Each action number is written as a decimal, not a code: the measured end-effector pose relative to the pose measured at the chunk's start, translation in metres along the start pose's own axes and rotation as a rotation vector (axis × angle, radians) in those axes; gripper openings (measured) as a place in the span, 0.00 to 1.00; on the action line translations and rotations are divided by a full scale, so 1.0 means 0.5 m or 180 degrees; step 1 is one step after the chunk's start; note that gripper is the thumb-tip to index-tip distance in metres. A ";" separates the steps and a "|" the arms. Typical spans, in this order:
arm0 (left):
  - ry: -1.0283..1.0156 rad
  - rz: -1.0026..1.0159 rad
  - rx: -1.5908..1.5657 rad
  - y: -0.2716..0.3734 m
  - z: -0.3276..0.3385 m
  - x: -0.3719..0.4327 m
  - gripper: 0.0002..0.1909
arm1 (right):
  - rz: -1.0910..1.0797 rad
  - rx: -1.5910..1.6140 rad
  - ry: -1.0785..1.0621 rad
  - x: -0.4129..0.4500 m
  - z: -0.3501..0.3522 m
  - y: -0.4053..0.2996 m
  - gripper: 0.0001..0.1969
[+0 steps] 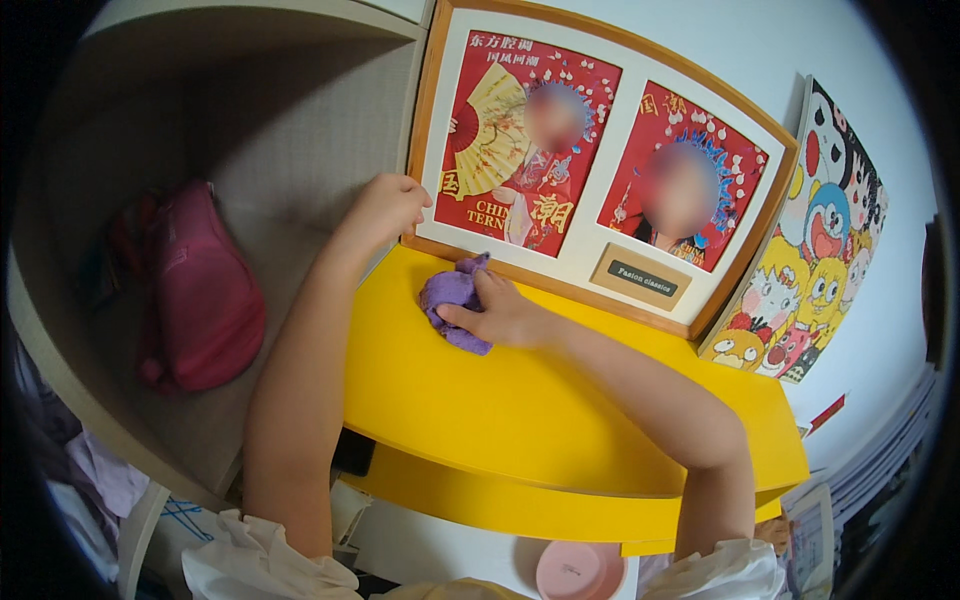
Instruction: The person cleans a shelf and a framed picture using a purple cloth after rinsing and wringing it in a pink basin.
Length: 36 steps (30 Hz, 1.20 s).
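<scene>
My right hand [504, 309] presses a crumpled purple cloth [454, 296] onto a yellow shelf top [480, 405], close to the bottom edge of a picture frame. The wooden double picture frame [581, 191] leans on the wall at the back of the shelf, with two red portrait prints behind a cream mount. At its lower left edge is my left hand [386, 206], fingers curled by the wooden border. Whether those fingers grip the border or only touch it is hard to tell.
A cartoon-character picture panel [810, 255] leans against the wall at right. Inside the open cabinet [315, 112] at left lies a pink bag [210, 300]. Below the yellow shelf sits a pink basin [581, 571]. Clothes [97, 480] are at lower left.
</scene>
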<state>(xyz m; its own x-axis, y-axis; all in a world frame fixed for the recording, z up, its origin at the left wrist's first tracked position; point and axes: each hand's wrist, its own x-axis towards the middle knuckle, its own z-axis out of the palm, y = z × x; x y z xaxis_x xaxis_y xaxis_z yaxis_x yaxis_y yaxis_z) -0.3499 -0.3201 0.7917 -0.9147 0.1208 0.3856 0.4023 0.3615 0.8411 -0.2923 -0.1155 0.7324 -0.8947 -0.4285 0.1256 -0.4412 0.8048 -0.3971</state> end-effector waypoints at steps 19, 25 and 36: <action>0.0597 0.0757 0.0519 0.040 0.042 -0.021 0.13 | -0.0733 0.0201 0.0028 0.127 0.097 -0.120 0.35; -0.0386 0.0765 0.1355 0.113 0.037 -0.152 0.17 | -0.1605 0.0243 -0.0155 -0.016 0.087 -0.117 0.38; 0.1174 0.0468 0.1129 0.057 -0.027 -0.361 0.15 | -0.0257 0.0039 0.0176 0.016 0.098 -0.158 0.39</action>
<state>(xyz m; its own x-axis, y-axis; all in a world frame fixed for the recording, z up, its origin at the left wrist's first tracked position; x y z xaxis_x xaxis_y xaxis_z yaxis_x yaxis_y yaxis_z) -0.1728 -0.3442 0.7511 -0.7499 -0.1161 0.6513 0.4295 0.6634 0.6127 -0.2613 -0.2028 0.7202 -0.8589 -0.4682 0.2076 -0.5115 0.7633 -0.3946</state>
